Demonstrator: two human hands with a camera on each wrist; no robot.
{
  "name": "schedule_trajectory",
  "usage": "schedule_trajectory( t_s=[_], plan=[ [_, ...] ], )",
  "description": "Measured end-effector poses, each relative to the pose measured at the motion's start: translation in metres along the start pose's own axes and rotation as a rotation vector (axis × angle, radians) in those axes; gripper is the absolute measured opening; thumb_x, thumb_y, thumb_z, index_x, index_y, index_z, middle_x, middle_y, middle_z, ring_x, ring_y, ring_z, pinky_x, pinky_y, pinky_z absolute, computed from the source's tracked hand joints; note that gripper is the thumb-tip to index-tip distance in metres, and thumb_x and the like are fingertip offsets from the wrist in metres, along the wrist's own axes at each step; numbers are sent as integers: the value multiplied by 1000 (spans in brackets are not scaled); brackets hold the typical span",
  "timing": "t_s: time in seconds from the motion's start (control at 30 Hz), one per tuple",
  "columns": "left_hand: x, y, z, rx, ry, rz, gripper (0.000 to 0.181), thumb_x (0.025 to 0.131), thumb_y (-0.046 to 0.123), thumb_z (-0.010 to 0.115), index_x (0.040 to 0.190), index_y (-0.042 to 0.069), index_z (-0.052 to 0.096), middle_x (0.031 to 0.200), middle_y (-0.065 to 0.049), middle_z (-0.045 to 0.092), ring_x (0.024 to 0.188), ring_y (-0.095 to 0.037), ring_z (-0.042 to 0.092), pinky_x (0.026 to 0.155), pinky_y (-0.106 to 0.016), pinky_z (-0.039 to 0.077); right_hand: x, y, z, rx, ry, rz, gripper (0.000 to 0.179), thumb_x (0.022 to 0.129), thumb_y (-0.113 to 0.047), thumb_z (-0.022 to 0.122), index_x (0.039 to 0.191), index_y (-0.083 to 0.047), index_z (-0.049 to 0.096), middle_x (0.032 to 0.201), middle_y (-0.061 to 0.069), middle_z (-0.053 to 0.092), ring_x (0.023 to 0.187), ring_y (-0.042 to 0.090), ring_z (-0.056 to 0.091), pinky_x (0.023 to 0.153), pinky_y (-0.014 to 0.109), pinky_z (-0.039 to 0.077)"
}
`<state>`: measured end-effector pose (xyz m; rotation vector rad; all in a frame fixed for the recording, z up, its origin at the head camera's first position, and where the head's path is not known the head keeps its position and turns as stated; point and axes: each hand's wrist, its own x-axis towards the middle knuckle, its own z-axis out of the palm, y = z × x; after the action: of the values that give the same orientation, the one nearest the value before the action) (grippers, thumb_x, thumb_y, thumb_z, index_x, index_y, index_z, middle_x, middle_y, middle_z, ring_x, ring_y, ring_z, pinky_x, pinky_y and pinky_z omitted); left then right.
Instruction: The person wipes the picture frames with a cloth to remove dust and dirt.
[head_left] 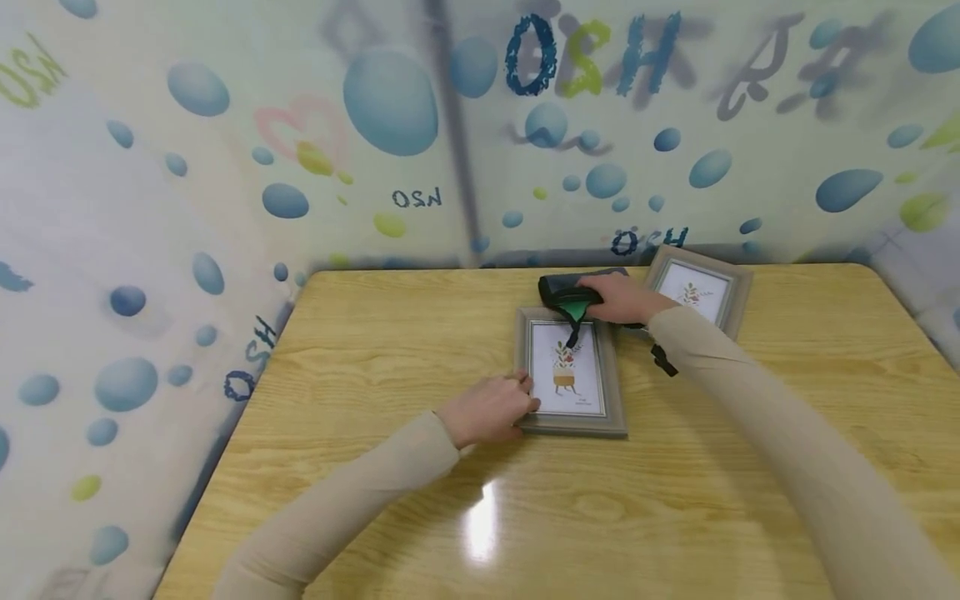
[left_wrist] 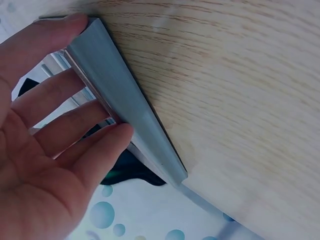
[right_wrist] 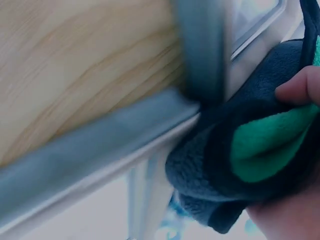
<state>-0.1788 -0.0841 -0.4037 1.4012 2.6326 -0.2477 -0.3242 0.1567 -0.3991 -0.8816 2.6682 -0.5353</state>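
A grey picture frame (head_left: 612, 392) with a plant print lies flat on the wooden table (head_left: 405, 333). My left hand (head_left: 491, 408) holds its left side near the lower corner, and the left wrist view shows the fingers bent over the frame's rail (left_wrist: 120, 95). Over the frame's top edge, my right hand (head_left: 622, 298) grips a folded dark grey cloth (head_left: 558, 290) with green lining and black edging. In the right wrist view, the bunched cloth (right_wrist: 265, 150) meets the corner where two grey rails come together. Part of it is hidden by the hand.
A second, similar picture frame (head_left: 738, 300) lies tilted at the back right, partly behind the right arm. A black strap end (head_left: 663, 361) pokes out beside the right sleeve. Walls with blue bubble prints (head_left: 390, 100) border the table's back and left.
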Motion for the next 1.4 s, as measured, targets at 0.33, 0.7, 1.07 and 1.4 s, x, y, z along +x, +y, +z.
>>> schedule_trajectory(
  t_s=[0.33,0.7,1.07,1.4],
  plan=[
    [-1,-1,3,19,27,22,34,79,28,80,108,12,72,117,-11,65,108,-23,57,86,-29,50,17,-30,7,-90,-41,6,43,94,-11,58,135,0,50,125,20,58,106,34,58,87,49,46],
    [1,1,1,-12,29,28,30,79,26,80,105,12,73,116,-12,64,102,-21,58,83,-29,50,42,-46,24,-49,-5,-101,39,93,-10,59,131,-4,54,117,15,62,94,28,61,81,44,48],
    [2,1,-2,-20,13,-18,32,78,27,81,105,11,73,117,-14,64,99,-21,60,84,-28,51,-5,8,8,-23,54,-53,36,90,-5,60,125,0,55,114,21,62,96,34,61,81,48,47],
    [1,1,-2,-30,12,-29,32,77,26,82,103,11,73,114,-12,66,99,-20,59,85,-28,50,-27,18,6,-58,39,-32,40,90,-5,61,128,4,52,118,25,60,100,37,61,85,51,47]
  ],
)
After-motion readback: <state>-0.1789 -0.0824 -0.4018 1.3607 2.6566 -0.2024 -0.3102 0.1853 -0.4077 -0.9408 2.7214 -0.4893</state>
